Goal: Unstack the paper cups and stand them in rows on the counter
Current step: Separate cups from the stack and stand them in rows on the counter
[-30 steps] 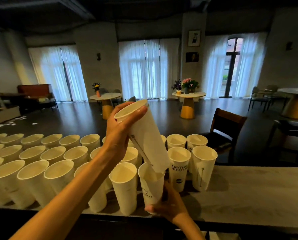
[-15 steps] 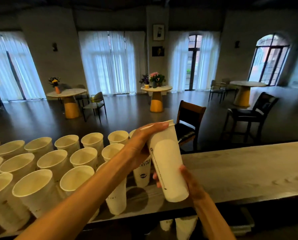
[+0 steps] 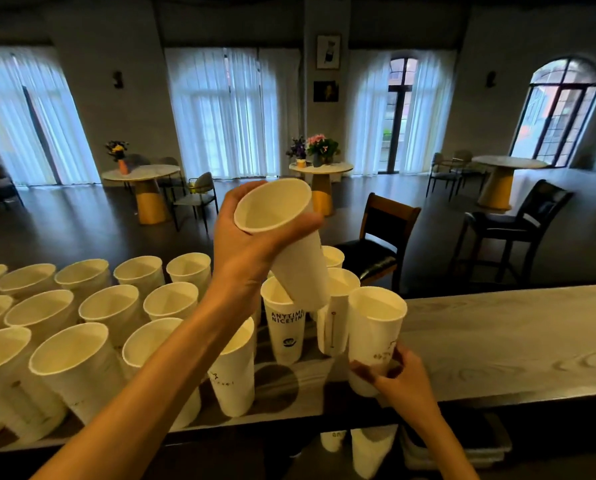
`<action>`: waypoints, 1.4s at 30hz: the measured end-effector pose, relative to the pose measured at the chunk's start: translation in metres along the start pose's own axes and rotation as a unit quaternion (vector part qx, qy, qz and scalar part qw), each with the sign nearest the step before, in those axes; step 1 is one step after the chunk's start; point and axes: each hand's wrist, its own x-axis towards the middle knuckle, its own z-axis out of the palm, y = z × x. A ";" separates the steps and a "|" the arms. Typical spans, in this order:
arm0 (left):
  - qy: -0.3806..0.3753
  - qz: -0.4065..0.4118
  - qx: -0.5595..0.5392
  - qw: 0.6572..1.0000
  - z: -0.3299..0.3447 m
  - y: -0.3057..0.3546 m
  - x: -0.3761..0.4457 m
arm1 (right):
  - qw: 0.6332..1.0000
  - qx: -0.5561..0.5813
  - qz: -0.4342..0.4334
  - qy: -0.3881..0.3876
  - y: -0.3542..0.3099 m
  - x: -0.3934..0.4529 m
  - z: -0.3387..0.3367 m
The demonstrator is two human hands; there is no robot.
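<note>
My left hand [image 3: 251, 244] grips a stack of white paper cups [image 3: 289, 244] near its rim, tilted and held above the rows. My right hand [image 3: 398, 379] holds a single white cup [image 3: 374, 327] by its base; it stands upright at the right end of the front row on the grey wooden counter [image 3: 497, 341]. Several white cups [image 3: 109, 306] stand in rows across the counter's left half. One printed cup [image 3: 286, 323] reads "ANYTIME NICETIME".
Bare counter stretches right of the held cup. More cups [image 3: 366, 448] sit below the counter's near edge. Beyond the counter stand a dark chair [image 3: 383, 244], a black stool [image 3: 518, 223] and round tables [image 3: 144, 181] with flowers.
My right hand has pulled one cup off the stack's bottom and brought it down onto the counter at the row's right end. My left hand has lifted the stack higher.
</note>
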 end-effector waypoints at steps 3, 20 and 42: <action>-0.025 -0.019 0.066 0.997 0.011 -0.022 -0.027 | 0.999 0.011 0.032 0.017 0.010 0.005 -0.001; -0.012 -0.047 0.124 0.991 0.022 -0.138 -0.087 | 0.999 0.016 0.024 -0.045 0.023 -0.003 0.012; 0.058 -0.043 0.114 0.991 0.010 -0.169 -0.100 | 0.999 -0.011 0.007 -0.045 0.034 -0.007 0.018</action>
